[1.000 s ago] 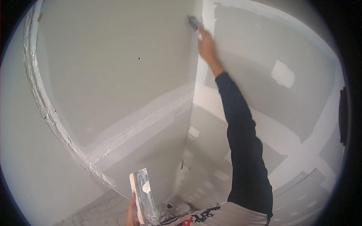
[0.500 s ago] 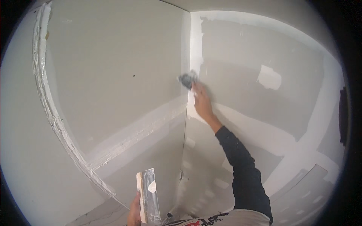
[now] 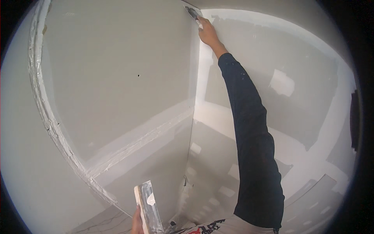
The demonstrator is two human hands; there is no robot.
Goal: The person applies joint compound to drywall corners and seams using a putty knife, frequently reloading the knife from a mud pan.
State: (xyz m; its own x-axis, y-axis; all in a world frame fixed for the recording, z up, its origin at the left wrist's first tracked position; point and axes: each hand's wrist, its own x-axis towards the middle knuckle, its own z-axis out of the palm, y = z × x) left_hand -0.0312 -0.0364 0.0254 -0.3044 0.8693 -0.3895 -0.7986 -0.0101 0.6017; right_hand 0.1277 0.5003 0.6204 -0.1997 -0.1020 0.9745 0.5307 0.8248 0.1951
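High in the wall corner, my right hand [image 3: 209, 33] grips the handle of a putty knife [image 3: 192, 13]. Its dark, smeared blade lies against the left wall, just beneath the ceiling. Low in the view, my left hand [image 3: 137, 223] is wrapped round the pale back edge of a wide taping knife [image 3: 154, 214]. A dab of white joint compound [image 3: 151, 199] sits on that metal blade, which is held upright. The fingers of my left hand are partly hidden behind the tool. White compound coats the corner strip [image 3: 201, 74] below my right hand.
Grey drywall [image 3: 113, 58] meets a second wall [image 3: 249, 54] at the corner. A rough white compound seam [image 3: 48, 117] curves down the left. Another seam [image 3: 136, 142] crosses the left wall. A white patch [image 3: 282, 82] marks the right wall, and the ceiling [image 3: 265, 8] closes the top.
My right hand has moved up the corner with the putty knife, from mid-wall to near the ceiling, and the arm is stretched further. The left hand's taping knife has shifted slightly down and left.
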